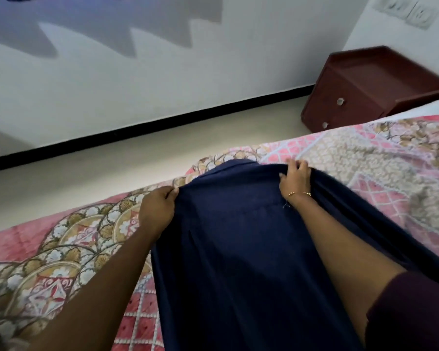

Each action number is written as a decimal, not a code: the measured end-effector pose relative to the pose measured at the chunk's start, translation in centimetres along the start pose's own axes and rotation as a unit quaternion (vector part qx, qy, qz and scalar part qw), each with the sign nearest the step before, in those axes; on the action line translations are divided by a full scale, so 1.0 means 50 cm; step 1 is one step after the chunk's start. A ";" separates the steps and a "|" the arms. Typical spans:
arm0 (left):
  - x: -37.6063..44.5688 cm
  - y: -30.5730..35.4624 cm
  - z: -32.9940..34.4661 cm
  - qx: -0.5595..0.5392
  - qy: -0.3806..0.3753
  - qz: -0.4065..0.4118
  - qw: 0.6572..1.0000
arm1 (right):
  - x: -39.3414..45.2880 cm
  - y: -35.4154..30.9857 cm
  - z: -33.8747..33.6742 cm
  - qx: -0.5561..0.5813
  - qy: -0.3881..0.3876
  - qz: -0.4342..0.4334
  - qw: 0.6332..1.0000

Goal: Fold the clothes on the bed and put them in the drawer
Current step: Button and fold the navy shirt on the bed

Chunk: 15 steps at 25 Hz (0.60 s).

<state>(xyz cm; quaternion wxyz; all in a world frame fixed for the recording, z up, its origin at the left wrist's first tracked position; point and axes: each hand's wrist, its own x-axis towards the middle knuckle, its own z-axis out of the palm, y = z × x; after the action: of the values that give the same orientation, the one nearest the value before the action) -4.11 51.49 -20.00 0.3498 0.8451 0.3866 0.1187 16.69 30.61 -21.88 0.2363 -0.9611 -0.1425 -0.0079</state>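
A long navy blue garment lies stretched across the bed, running from the near edge to the far side. My left hand pinches its far left corner between thumb and curled fingers. My right hand grips the far right corner, fingers curled over the cloth edge; a thin gold bracelet sits on that wrist. The dark red-brown bedside cabinet with two drawers and round knobs stands shut on the floor at the upper right.
The bed carries a pink, beige and white patterned cover. Beyond it runs a strip of pale floor, then a white wall with a black skirting. A white pillow edge shows at the far right.
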 end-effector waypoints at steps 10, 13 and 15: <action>-0.058 -0.054 0.028 0.007 -0.015 -0.107 0.994 | -0.074 0.031 0.043 -0.041 -0.089 -0.033 0.995; -0.139 -0.092 -0.005 -0.130 -0.058 -0.205 0.968 | -0.186 0.010 0.031 -0.026 -0.153 -0.020 0.988; -0.206 -0.098 -0.034 -0.234 -0.119 -0.263 0.928 | -0.277 -0.018 0.017 -0.001 -0.184 -0.045 0.982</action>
<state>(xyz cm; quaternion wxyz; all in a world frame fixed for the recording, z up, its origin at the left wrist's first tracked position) -14.61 46.97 -21.39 0.6000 0.6149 0.5116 0.0079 3.13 28.04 -23.36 0.2042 -0.9390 -0.2270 0.1580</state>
